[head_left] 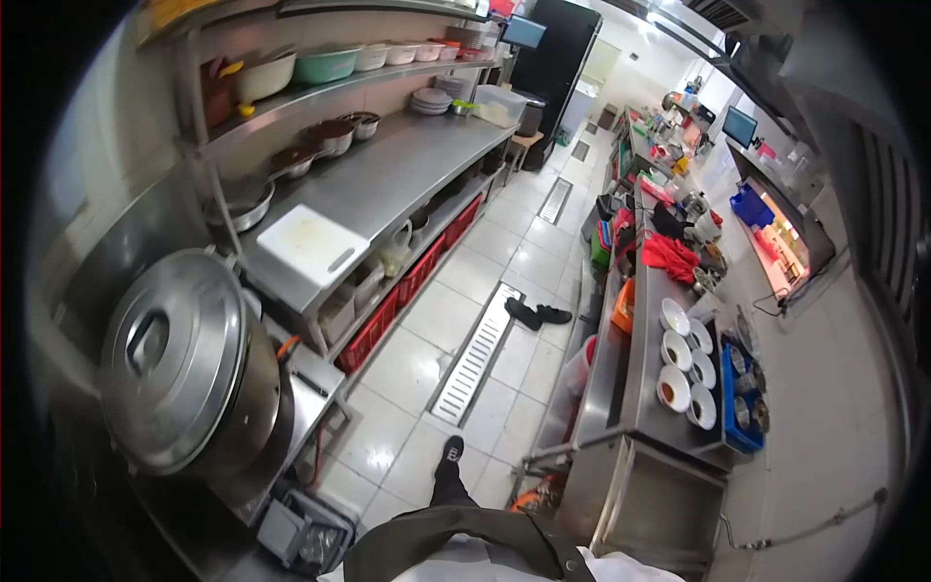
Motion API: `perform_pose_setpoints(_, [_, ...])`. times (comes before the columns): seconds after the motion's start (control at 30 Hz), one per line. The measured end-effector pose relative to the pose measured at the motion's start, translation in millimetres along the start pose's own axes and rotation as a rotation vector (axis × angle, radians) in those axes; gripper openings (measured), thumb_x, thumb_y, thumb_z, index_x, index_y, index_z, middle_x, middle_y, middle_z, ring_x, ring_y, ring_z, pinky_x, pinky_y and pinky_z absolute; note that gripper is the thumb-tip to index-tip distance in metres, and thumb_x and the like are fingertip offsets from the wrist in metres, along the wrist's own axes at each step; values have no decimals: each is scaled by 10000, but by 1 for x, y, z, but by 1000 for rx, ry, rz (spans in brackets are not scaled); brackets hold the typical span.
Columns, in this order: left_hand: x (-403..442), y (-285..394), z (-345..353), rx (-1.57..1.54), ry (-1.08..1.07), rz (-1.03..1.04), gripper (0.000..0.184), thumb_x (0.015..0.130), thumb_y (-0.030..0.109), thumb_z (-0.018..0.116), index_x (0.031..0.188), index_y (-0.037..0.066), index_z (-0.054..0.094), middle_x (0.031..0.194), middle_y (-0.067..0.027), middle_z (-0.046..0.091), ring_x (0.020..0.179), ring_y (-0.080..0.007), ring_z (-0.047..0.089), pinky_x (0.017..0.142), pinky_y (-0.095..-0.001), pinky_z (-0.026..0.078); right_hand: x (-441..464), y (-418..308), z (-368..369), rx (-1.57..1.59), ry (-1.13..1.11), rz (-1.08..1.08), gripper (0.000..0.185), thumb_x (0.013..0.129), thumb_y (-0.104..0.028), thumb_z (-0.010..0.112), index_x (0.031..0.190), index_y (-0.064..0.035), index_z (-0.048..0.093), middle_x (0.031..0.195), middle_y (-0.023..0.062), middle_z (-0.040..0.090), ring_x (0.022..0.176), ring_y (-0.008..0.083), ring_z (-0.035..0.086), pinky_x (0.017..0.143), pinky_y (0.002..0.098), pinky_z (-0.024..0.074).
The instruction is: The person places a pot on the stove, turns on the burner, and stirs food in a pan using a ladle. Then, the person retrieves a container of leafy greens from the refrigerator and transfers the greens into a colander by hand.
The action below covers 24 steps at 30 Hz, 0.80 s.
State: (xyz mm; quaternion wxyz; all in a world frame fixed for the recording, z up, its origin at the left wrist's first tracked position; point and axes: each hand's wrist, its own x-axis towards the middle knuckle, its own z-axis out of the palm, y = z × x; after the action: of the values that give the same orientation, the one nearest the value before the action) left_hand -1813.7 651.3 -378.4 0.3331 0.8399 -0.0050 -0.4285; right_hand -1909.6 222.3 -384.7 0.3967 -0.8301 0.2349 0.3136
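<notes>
Neither of my hands shows in the head view; only my dark apron (436, 548), white clothing at the bottom edge and one black shoe (452, 451) are visible. To the left stands a large lidded metal pot (184, 359). Beyond it a white cutting board (312, 244) lies on the steel worktable (407, 170). On the right-hand counter several white bowls (675, 351) stand in two rows, some with dark or reddish contents. Beside them sits a blue tray (747, 438) with metal containers in it.
A tiled aisle with a floor drain grate (475, 364) runs ahead between the counters. A pair of black shoes (538, 314) lies beside the grate. Red crates (370, 330) line the lower left shelf. A red cloth (669, 257) rests on the right counter.
</notes>
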Motion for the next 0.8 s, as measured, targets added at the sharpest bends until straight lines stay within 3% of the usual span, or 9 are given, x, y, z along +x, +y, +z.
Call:
perform_pose_setpoints(0.23, [182,182,-110,-65,182,-81,318,865,212,532,1096,-5,549,1013,-201,588,951,-333,584,856,-364,452,199,-65,-254,151,-15,191,385,841,-393,553,879,-15,611,823,128,635,721,244,623,574,409,482])
perform_pose_setpoints(0.4, [303,359,-224,-370,744,257,289,867,191,537,1079,-1,575,987,-195,615,934,-324,599,849,-351,460,393,-181,-427,103,-34,182,409,845,-396,538,862,5,617,842,180,641,705,277,649,535,438,537])
perform_pose_setpoints(0.43, [327,384,-249,-461,829,330,322,853,157,553,1134,1,535,1053,-200,592,995,-323,575,886,-358,439,437,-207,-460,-22,-42,132,361,841,-373,555,933,-25,580,809,113,634,647,249,632,503,412,525])
perform_pose_setpoints(0.5, [362,436,-303,-491,999,340,406,842,125,564,1215,2,466,1175,-206,534,1106,-324,514,956,-373,389,497,-276,-516,-77,-7,-6,306,839,-325,553,929,-34,568,796,105,624,649,234,633,484,379,518])
perform_pose_setpoints(0.6, [418,512,-397,-260,1308,331,477,856,136,546,1282,-15,391,1290,-224,439,1212,-342,413,1031,-391,302,565,-370,-579,171,93,-243,268,853,-297,571,945,-46,557,770,80,624,561,164,597,446,307,480])
perform_pose_setpoints(0.7, [517,576,-502,-230,1392,314,531,867,157,526,1322,-31,326,1379,-234,317,1289,-368,290,1073,-411,224,639,-409,-615,412,88,-335,239,869,-260,560,934,-30,553,733,73,626,535,135,573,458,272,466])
perform_pose_setpoints(0.73, [564,592,-538,-181,1447,322,555,863,145,524,1336,-36,298,1396,-236,289,1294,-377,278,1076,-404,219,683,-391,-620,290,125,-369,254,872,-281,561,924,-32,564,733,70,626,545,131,575,464,272,463])
perform_pose_setpoints(0.77, [621,606,-579,-158,1453,288,575,868,171,519,1349,-33,279,1412,-228,266,1312,-365,251,1081,-424,201,711,-376,-629,118,149,-277,355,824,-339,564,842,12,620,735,134,649,645,238,635,610,356,503])
perform_pose_setpoints(0.8, [672,620,-611,-134,1450,246,596,873,198,515,1361,-29,261,1429,-220,243,1330,-353,223,1085,-444,182,711,-371,-643,87,126,-281,391,807,-390,557,845,-10,644,745,148,651,712,268,640,659,390,501])
